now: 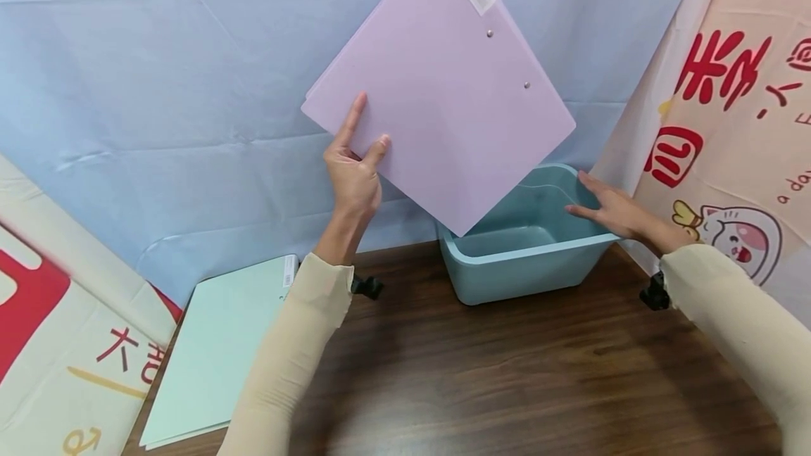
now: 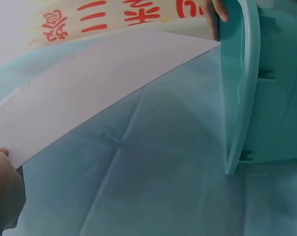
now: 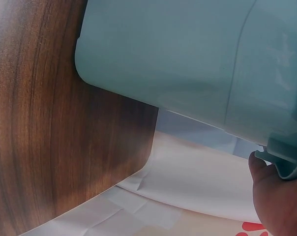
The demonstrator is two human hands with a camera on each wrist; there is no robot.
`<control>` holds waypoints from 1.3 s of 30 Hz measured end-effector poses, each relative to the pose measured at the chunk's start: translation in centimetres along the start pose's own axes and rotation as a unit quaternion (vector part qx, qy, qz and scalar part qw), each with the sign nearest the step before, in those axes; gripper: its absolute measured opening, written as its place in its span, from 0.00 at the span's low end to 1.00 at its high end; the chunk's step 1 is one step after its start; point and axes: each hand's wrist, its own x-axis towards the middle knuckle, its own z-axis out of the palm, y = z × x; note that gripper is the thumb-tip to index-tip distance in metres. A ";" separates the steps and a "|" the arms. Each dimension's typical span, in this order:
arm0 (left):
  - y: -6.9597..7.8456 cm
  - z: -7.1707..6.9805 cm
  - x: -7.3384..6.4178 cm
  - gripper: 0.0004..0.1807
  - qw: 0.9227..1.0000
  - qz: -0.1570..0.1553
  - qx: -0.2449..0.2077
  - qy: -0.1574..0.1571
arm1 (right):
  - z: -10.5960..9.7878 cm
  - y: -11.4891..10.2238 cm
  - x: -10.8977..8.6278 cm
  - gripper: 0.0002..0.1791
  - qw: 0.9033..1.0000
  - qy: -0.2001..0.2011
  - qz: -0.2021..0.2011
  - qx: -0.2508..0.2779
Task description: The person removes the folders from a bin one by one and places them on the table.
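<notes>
A purple file folder [image 1: 437,97] with a white label and two metal rivets is held up, tilted, by my left hand [image 1: 355,178]. Thumb and index finger lie on its near face; the other fingers are hidden behind it. Its lowest corner hangs over the near left rim of a blue-green plastic bin [image 1: 519,269]. My right hand [image 1: 617,213] grips the bin's right rim, thumb on the inside. In the right wrist view, a finger of the right hand [image 3: 279,196] hooks under the rim. The left wrist view shows the folder [image 2: 89,93] slanting toward the bin [image 2: 276,93].
Pale green folders [image 1: 215,350] lie on the dark wooden table [image 1: 481,378] at the left. A light blue cloth [image 1: 158,90] hangs behind. Printed cloths with red characters stand at the left [image 1: 70,343] and right [image 1: 728,125].
</notes>
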 end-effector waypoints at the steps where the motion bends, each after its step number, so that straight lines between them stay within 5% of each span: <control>1: 0.2 -0.1 0.1 0.38 1.000 0.004 0.000 -0.001 | 0.0 0.0 0.0 0.52 1.000 0.001 -0.002 0.001; 16: 3.2 -2.3 0.7 0.37 1.000 0.028 0.004 -0.013 | 0.1 -0.4 0.2 0.52 1.000 -0.001 0.005 0.000; 39: 7.2 -7.0 0.1 0.37 0.999 0.015 0.030 0.004 | 0.0 0.0 -0.4 0.52 1.000 -0.014 0.001 0.020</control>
